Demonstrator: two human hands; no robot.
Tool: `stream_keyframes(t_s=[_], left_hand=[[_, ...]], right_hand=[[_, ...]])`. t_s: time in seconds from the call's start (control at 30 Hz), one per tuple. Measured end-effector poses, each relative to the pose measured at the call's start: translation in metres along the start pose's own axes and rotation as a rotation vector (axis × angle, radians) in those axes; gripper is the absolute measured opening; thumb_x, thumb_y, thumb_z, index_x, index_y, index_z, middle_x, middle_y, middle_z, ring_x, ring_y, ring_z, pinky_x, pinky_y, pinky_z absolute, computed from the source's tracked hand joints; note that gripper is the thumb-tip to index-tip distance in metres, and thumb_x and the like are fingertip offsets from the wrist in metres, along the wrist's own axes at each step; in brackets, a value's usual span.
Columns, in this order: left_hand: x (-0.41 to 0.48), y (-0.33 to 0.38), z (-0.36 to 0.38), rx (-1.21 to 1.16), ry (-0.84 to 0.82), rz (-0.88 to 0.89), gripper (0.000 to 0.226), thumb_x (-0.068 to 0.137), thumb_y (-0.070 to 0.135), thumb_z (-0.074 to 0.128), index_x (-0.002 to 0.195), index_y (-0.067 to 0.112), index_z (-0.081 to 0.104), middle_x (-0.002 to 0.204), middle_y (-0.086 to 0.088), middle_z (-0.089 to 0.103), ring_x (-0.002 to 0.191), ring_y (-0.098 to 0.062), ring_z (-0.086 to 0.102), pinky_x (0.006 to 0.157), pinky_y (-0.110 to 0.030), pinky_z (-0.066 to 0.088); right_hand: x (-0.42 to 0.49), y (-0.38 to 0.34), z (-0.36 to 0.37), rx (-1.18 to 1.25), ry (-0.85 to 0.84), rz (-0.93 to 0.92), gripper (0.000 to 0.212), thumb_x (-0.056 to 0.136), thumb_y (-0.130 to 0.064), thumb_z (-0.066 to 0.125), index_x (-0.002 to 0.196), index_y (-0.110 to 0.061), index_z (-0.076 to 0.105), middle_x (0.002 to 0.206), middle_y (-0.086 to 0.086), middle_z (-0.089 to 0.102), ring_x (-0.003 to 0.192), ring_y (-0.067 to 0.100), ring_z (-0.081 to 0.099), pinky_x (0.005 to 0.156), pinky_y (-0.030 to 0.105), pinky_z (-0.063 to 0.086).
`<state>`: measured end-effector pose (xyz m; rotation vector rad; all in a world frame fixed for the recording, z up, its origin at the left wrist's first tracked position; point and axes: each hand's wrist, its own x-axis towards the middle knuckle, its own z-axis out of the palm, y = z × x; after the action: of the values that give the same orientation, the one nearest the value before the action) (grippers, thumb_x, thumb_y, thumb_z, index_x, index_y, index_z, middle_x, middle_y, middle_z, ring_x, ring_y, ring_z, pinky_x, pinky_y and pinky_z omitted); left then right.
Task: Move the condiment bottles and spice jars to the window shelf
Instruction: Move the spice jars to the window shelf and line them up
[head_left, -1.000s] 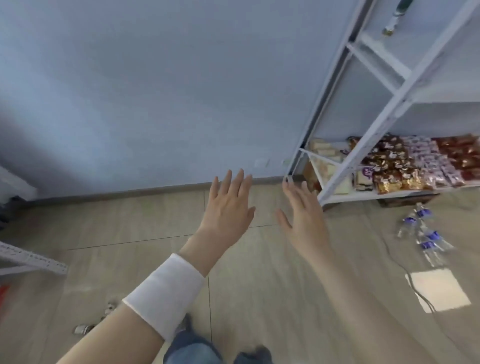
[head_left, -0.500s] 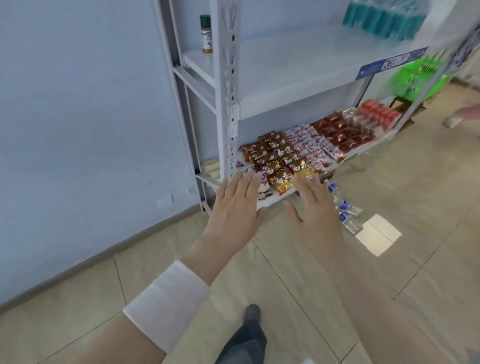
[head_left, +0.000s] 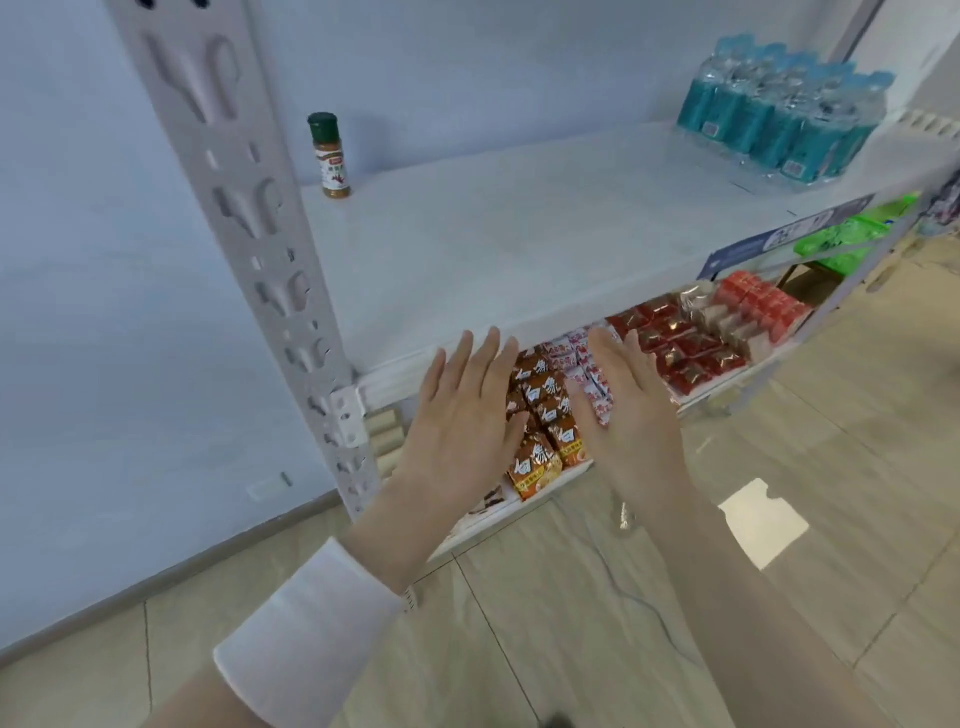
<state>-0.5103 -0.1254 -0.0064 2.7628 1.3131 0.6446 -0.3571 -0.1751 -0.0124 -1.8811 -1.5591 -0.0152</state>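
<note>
Head view: spice jar at the shelf's back corner, both hands holding nothing

Writing first: the spice jar (head_left: 329, 156) has a green cap and a red-and-white label too small to read. It stands upright at the back left of the white shelf (head_left: 519, 234), near the perforated upright (head_left: 249, 208). Orange snack packets (head_left: 540, 415) on the tier below carry large white characters, and red packets (head_left: 675, 343) lie to their right. The blue strip (head_left: 779, 239) on the shelf edge is blurred. A wrapped pack of water bottles (head_left: 779, 114) sits at the far right. The left hand (head_left: 462, 415), with a white wristband (head_left: 306, 629), and the right hand (head_left: 631, 415) are raised palms down before the shelf edge, well apart from the jar; each grip is spread, fingers straight
</note>
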Motion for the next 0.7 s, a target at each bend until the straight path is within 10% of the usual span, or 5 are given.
stream_keyframes(t_s=[0.27, 0.7], left_hand=[[0.095, 0.000, 0.019, 0.033, 0.047, -0.298, 0.061, 0.096, 0.034, 0.041, 0.147, 0.014, 0.014, 0.156, -0.005, 0.014, 0.145, -0.023, 0.006, 0.115, -0.035, -0.001], [0.150, -0.062, 0.003, 0.100, 0.103, -0.752, 0.062, 0.096, 0.038, 0.037, 0.147, 0.020, 0.006, 0.157, 0.003, 0.006, 0.145, -0.015, -0.001, 0.118, -0.033, 0.000]], right_hand=[[0.129, 0.047, 0.011, 0.079, -0.139, -0.204, 0.051, 0.094, -0.032, 0.046, 0.142, -0.020, 0.033, 0.152, -0.001, 0.029, 0.144, 0.015, 0.009, 0.114, 0.026, 0.001], [0.264, -0.013, 0.076, 0.313, -0.421, -0.414, 0.057, 0.092, -0.030, 0.053, 0.143, -0.016, 0.030, 0.150, 0.001, 0.033, 0.144, 0.019, 0.014, 0.113, 0.031, 0.017]])
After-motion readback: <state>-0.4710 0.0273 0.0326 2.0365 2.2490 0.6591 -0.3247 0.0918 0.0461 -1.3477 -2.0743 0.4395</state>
